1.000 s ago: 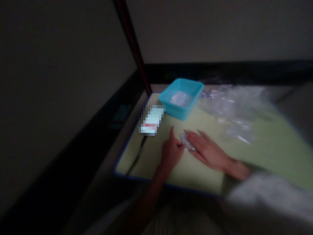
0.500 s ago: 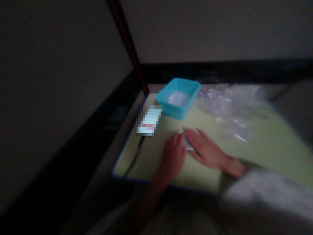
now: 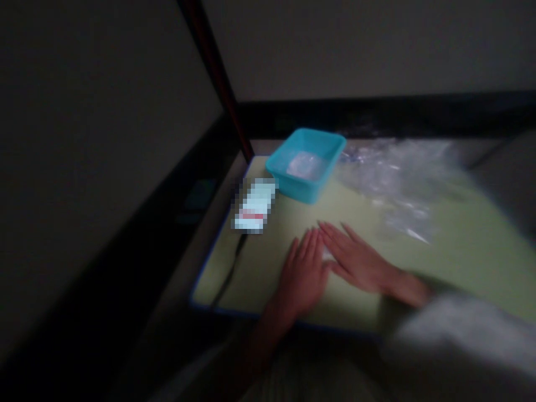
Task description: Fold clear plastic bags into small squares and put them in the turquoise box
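My left hand [image 3: 305, 271] lies flat on the pale yellow-green tabletop [image 3: 259, 268], fingers stretched forward. Beside it, my right hand [image 3: 354, 257] is also flat and open, its fingertips meeting those of the left. Under and between the two hands shows a sliver of a thin, whitish sheet [image 3: 326, 254], perhaps clear plastic; most of it is covered, so its kind cannot be made out. Beyond the hands stands a turquoise plastic basket [image 3: 295, 188] with a whitish, clear-looking packet [image 3: 304, 166] inside.
A lit phone [image 3: 256, 205], blurred by pixels, lies left of the basket with a dark cable [image 3: 230, 272] running to the table's front edge. Crumpled clear plastic bags [image 3: 397, 173] spread over the back right. Walls meet behind the table at a dark reddish post [image 3: 221, 84].
My left hand has slid slightly right over the whitish sheet, its fingers spreading a little, and less of the sheet shows. My right hand has barely shifted.
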A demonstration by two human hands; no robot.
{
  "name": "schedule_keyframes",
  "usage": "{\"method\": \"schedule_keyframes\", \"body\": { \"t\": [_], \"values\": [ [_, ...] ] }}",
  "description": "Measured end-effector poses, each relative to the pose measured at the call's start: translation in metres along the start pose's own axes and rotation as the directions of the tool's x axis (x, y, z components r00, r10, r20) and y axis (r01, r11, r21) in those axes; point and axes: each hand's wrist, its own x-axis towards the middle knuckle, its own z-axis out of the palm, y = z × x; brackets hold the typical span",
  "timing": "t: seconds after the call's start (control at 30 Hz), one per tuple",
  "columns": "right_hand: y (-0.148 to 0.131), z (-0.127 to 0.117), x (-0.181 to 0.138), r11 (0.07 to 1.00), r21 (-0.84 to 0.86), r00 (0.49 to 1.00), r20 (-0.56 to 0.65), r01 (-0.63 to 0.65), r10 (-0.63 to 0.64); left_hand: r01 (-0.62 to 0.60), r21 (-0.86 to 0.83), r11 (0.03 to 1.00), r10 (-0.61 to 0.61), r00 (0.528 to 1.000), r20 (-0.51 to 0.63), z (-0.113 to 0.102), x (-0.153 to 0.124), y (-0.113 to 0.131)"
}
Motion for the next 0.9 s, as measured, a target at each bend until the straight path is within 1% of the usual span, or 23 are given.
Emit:
{"method": "schedule_keyframes", "body": {
  "t": [0.23,0.37,0.5,0.67,0.7,0.77,0.83,0.9],
  "values": [
    [-0.005,-0.003,-0.001,1.0,0.008,1.0,-0.002,-0.014,0.014,0.019,-0.023,1.0,-0.018,0.999,0.05,-0.003,-0.001,0.003],
    [-0.004,-0.004,-0.001,1.0,0.007,1.0,-0.007,-0.014,0.015,0.017,-0.034,0.999,-0.015,0.999,0.048,-0.003,-0.002,0.0],
    [0.005,-0.005,-0.004,0.999,0.021,0.999,-0.022,-0.025,0.025,-0.004,-0.046,0.999,0.005,0.999,0.032,-0.001,-0.001,-0.005],
    [0.022,-0.015,-0.008,0.997,0.06,0.998,-0.037,-0.04,0.043,0.009,-0.071,0.997,-0.009,1.0,0.004,0.001,-0.001,-0.006],
    [0.025,-0.017,-0.008,0.998,0.068,0.998,-0.055,-0.01,0.014,0.015,-0.079,0.997,-0.015,1.0,0.002,0.002,0.0,-0.006],
    [0.028,-0.019,-0.006,0.993,0.061,0.99,-0.111,0.099,-0.092,0.028,-0.099,0.995,-0.028,1.0,-0.001,0.002,0.0,-0.006],
    [0.03,-0.019,-0.004,0.979,0.024,0.965,-0.174,0.203,-0.196,0.039,-0.12,0.992,-0.039,0.999,-0.002,0.003,0.001,-0.007],
    [0.031,-0.016,-0.001,0.97,-0.019,0.945,-0.22,0.242,-0.241,0.048,-0.149,0.988,-0.051,0.999,-0.015,0.005,0.001,-0.007]
  ]
}}
